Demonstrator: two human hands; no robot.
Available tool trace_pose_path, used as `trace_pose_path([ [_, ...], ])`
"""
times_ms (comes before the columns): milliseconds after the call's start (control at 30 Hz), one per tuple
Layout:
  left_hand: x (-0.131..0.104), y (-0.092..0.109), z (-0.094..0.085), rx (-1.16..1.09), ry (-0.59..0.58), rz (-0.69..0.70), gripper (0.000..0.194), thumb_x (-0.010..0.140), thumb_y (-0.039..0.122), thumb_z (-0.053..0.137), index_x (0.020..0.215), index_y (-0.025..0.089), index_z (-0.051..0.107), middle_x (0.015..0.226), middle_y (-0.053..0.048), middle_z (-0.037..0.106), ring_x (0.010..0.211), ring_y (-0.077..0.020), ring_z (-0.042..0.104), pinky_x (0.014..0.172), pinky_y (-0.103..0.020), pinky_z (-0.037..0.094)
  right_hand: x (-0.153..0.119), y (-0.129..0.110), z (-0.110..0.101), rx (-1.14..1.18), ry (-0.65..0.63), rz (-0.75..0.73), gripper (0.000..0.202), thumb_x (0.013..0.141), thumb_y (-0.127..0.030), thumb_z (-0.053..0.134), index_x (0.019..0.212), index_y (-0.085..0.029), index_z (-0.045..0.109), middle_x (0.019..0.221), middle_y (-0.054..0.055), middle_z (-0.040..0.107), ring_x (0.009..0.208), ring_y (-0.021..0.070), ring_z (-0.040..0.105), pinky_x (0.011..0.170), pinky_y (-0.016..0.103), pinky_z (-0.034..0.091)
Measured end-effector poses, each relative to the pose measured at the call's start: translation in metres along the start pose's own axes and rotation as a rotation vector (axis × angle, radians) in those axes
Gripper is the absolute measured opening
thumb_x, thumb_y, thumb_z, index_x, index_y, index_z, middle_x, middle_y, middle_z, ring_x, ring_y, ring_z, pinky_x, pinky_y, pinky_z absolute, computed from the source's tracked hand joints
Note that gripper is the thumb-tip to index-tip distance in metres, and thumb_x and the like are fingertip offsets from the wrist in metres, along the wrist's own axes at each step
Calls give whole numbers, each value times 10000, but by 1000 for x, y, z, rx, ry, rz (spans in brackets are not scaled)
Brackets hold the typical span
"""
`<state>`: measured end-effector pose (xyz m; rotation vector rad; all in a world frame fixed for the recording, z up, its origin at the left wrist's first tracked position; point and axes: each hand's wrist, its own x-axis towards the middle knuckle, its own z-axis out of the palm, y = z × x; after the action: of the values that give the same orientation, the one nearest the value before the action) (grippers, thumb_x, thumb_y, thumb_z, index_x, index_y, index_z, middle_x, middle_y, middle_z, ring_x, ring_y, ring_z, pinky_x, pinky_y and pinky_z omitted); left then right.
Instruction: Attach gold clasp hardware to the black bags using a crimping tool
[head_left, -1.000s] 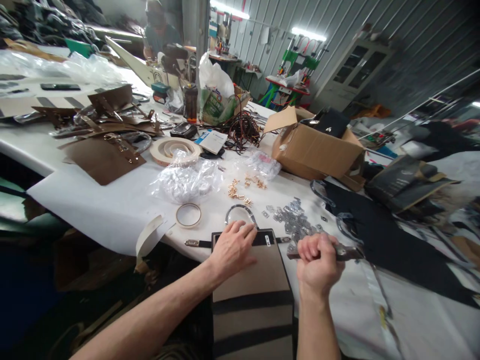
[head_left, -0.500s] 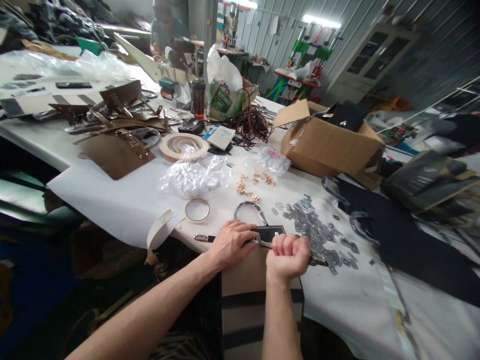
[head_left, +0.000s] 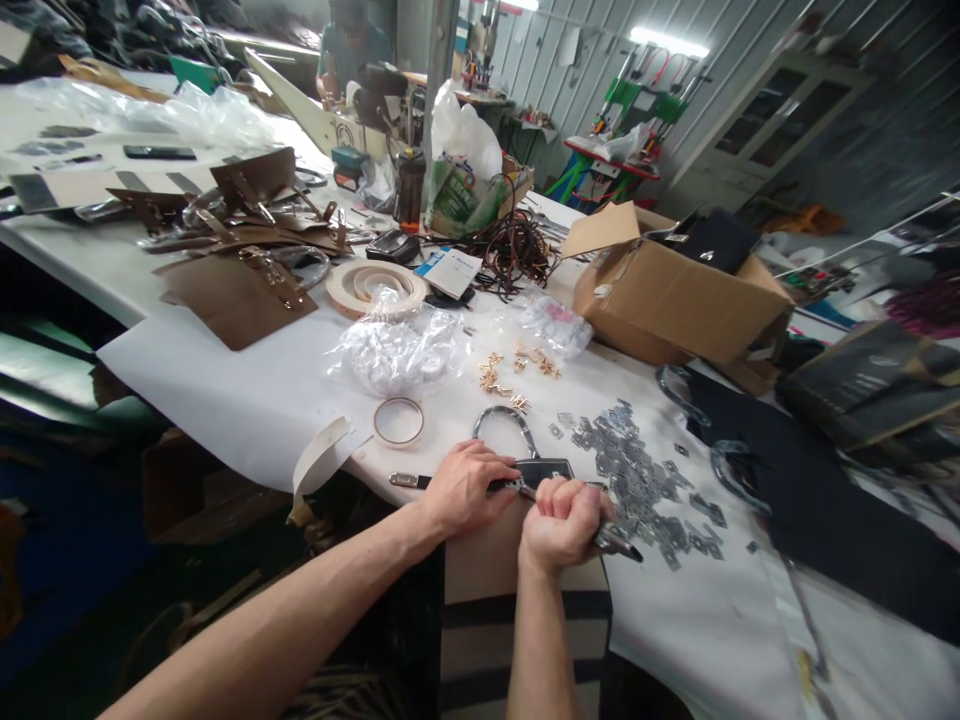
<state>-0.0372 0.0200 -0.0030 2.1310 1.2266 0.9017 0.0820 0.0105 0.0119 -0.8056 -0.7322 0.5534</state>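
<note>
At the table's front edge lies a brown-and-black striped bag piece [head_left: 525, 606]; its lower part hangs down. A handle wrapped in clear film [head_left: 504, 412] arches up behind it, and a dark strap with a metal end [head_left: 409, 481] sticks out to the left. My left hand [head_left: 469, 487] is closed over the black upper edge of the piece, pinning it. In my right hand [head_left: 566, 522], a closed fist, are metal pliers [head_left: 619, 541]. Their tip meets the black edge beside my left fingertips; the contact point is mostly hidden.
Grey metal plates [head_left: 637, 470] lie scattered to the right, small gold fittings [head_left: 517, 373] behind. A tape ring [head_left: 398, 422], plastic bag [head_left: 397, 350] and tape rolls [head_left: 375, 288] are at left. Black material [head_left: 810, 460] and a cardboard box [head_left: 675, 295] stand right. A person [head_left: 352, 50] sits at the back.
My right fist has shifted slightly left and down, and the pliers now tilt more steeply toward the lower right. My left hand stays almost in place. The camera view has turned a little.
</note>
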Motion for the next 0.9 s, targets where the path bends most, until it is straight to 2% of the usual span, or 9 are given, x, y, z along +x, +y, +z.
trace_pose_path([
  [200, 0, -1, -1, 9, -6, -4, 222, 912, 323, 736, 1113, 259, 803, 1221, -39, 790, 1073, -244, 709, 1064, -433, 479, 9, 2, 4, -126, -83, 79, 478, 1016, -315, 584, 628, -227, 318, 508, -106, 267, 404, 61, 253, 418, 245, 234],
  [367, 0, -1, 0, 13, 0, -18, 221, 903, 318, 750, 1106, 253, 807, 1210, -35, 793, 1069, -246, 704, 1061, -430, 474, 6, 3, 5, -144, -97, 52, 462, 1002, -316, 602, 627, -225, 349, 504, -99, 298, 415, 68, 296, 430, 251, 259],
  [600, 4, -1, -3, -20, -26, -72, 193, 854, 291, 798, 1042, 251, 813, 1133, -20, 813, 1033, -244, 708, 1018, -396, 484, 12, 3, 1, 53, 44, 124, 480, 979, -254, 553, 626, -220, 229, 489, -112, 192, 382, 49, 145, 375, 202, 163],
  [733, 2, -5, -3, -44, -31, -43, 228, 871, 305, 794, 1098, 281, 789, 1177, -5, 802, 1040, -239, 713, 1057, -418, 442, 14, 0, 1, 67, 76, 119, 486, 982, -261, 548, 623, -216, 224, 486, -111, 190, 374, 46, 139, 366, 190, 166],
  [900, 4, -3, -4, -56, -55, -96, 188, 835, 306, 817, 1023, 294, 823, 1202, 11, 797, 1060, -250, 713, 1068, -423, 437, 10, -2, -3, 76, 72, 106, 491, 983, -259, 527, 609, -210, 212, 490, -101, 181, 374, 48, 151, 367, 192, 165],
])
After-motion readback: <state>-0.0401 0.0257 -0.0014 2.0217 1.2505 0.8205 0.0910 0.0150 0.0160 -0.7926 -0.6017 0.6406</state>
